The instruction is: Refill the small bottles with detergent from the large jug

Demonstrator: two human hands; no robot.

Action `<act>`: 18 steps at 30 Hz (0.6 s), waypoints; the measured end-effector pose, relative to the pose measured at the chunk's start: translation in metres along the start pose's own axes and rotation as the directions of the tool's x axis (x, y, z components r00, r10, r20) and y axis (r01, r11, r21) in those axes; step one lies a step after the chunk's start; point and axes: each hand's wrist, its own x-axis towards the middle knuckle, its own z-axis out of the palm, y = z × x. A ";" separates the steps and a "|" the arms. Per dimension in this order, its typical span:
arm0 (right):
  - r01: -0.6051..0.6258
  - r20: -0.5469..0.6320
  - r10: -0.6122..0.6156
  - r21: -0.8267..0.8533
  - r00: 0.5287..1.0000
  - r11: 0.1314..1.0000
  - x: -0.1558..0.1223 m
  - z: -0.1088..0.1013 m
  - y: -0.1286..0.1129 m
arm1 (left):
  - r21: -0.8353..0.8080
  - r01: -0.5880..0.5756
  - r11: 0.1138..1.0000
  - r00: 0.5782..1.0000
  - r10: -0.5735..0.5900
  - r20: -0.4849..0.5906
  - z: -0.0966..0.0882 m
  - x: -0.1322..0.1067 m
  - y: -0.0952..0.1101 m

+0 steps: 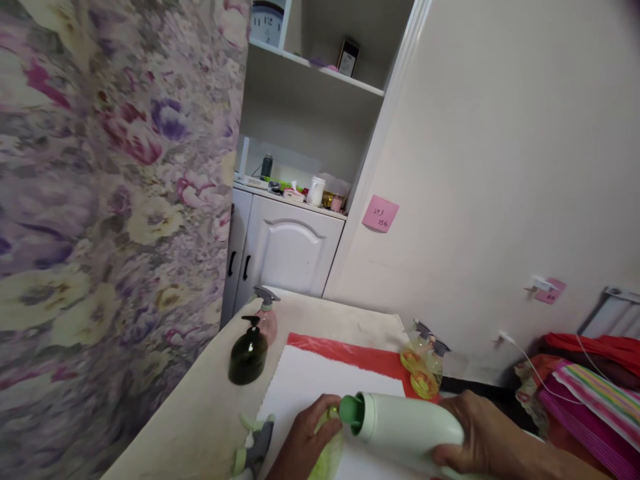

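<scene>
My left hand (306,435) is closed around the neck of a clear bottle (327,459) with yellow-green liquid, near the table's front edge. A pale green bottle (407,425), tipped nearly onto its side, is in the grip of my right hand (477,433) at its base. Its darker green opening piece (351,409) points left, right over or against the clear bottle's mouth. Whether liquid is flowing, I cannot tell. To the left of my left hand lies a loose grey-and-green trigger spray head (260,441). The lower part of the clear bottle is cut off by the frame.
A dark green pump bottle (249,357) and a pink spray bottle (267,322) stand on the table's left. Spray bottles with yellow liquid (425,380) stand at the right edge. White paper (320,373) lies over a red sheet (345,352). A floral curtain (120,200) hangs at left.
</scene>
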 end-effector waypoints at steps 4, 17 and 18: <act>0.020 0.009 -0.020 -0.002 1.000 1.000 0.001 -0.004 -0.005 | 0.003 -0.013 1.000 1.000 0.013 0.008 0.000 0.000 0.006; -0.050 0.046 0.058 -0.148 0.997 0.988 0.003 -0.013 -0.011 | 0.034 -0.017 0.999 1.000 0.018 -0.006 0.003 -0.001 0.013; -0.052 0.048 0.060 -0.155 0.997 0.987 0.004 -0.014 -0.012 | 0.039 -0.021 0.999 1.000 0.021 -0.010 0.003 -0.001 0.013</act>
